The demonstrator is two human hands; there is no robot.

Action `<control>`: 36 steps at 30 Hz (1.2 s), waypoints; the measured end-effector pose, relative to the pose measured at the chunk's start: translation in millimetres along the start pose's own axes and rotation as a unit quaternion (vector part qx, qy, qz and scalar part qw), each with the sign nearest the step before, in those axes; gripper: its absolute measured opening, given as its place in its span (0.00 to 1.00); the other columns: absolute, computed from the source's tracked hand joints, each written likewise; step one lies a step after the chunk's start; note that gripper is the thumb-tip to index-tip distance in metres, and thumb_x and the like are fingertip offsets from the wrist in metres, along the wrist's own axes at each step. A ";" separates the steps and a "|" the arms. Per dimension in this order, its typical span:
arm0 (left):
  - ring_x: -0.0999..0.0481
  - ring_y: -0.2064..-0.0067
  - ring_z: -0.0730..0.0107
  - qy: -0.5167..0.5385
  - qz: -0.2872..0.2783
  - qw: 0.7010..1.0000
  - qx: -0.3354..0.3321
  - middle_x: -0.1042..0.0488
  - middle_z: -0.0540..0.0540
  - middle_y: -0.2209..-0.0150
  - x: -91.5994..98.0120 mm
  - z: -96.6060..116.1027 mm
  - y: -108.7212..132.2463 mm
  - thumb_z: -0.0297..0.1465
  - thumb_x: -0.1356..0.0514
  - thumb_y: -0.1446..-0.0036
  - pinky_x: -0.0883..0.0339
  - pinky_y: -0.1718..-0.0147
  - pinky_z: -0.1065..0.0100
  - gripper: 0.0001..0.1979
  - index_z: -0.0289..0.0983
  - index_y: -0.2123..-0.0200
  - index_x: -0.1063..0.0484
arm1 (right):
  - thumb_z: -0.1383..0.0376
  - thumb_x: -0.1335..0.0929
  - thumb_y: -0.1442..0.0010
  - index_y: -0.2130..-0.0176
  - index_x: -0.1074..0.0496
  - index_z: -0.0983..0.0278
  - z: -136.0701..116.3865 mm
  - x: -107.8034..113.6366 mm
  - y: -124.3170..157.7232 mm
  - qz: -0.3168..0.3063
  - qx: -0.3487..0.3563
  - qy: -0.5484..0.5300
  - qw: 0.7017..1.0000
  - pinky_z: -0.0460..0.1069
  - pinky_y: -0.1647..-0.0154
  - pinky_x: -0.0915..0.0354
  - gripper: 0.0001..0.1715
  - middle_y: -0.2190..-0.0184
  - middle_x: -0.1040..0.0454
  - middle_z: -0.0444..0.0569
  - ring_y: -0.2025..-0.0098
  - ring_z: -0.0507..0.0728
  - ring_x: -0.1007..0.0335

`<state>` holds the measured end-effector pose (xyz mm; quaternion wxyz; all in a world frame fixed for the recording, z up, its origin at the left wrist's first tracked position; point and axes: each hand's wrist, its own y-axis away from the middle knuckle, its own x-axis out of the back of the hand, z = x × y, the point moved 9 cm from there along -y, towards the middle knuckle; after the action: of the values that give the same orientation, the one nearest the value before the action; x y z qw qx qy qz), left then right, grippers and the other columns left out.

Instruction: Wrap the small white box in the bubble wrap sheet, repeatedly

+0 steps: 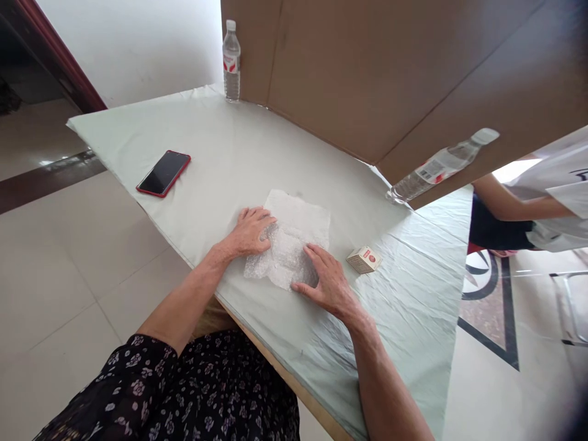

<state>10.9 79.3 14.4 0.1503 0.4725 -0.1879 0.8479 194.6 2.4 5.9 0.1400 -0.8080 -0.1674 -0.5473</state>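
A sheet of bubble wrap (298, 211) lies spread on the cloth-covered table, its near part creased. My left hand (252, 231) rests on its left edge with the fingers apart. On the near right edge lies my right hand (327, 283), thumb and fingers spread, touching the wrap. Neither hand grips anything. Just right of my right hand sits a small cream box (364, 260) with a red mark on it, apart from the wrap.
A phone in a red case (164, 174) lies at the table's left edge. Two water bottles (232, 64) stand against a brown cardboard partition (335, 73) at the back, one at each end. Beyond the right edge sits another person (519, 202). Pale green cloth (404, 331) covers the table.
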 end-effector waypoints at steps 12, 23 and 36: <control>0.40 0.33 0.46 -0.005 0.022 1.000 0.000 0.31 0.38 0.40 -0.2 -4.8 -0.2 0.27 0.41 0.55 0.51 0.35 0.43 0.30 0.41 0.45 0.29 | 0.43 0.30 0.44 0.33 0.42 0.63 3.4 -2.6 1.7 -0.004 0.003 -0.001 1.000 0.66 0.32 0.46 0.50 0.31 0.42 0.62 0.29 0.70 0.47; 0.47 0.29 0.47 -0.048 -0.101 0.992 -0.066 0.40 0.36 0.33 -0.9 38.4 24.1 0.42 0.38 0.43 0.56 0.32 0.48 0.34 0.37 0.35 0.39 | 0.42 0.30 0.43 0.31 0.44 0.60 5.3 -4.0 3.0 0.015 0.019 -0.006 1.000 0.68 0.33 0.45 0.50 0.30 0.43 0.59 0.30 0.71 0.47; 0.52 0.27 0.50 -0.032 -0.136 0.989 -0.055 0.47 0.38 0.28 -11.6 6.7 34.7 0.53 0.37 0.48 0.66 0.30 0.49 0.48 0.39 0.30 0.48 | 0.49 0.31 0.39 0.42 0.30 0.59 6.1 46.3 12.4 0.108 0.041 -0.076 0.990 0.64 0.35 0.39 0.30 0.39 0.30 0.58 0.36 0.66 0.35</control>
<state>6.8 44.6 1.5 0.2834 0.5117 -0.1728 0.7925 221.0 -0.9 46.3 0.2181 -0.8541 -0.1121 -0.4587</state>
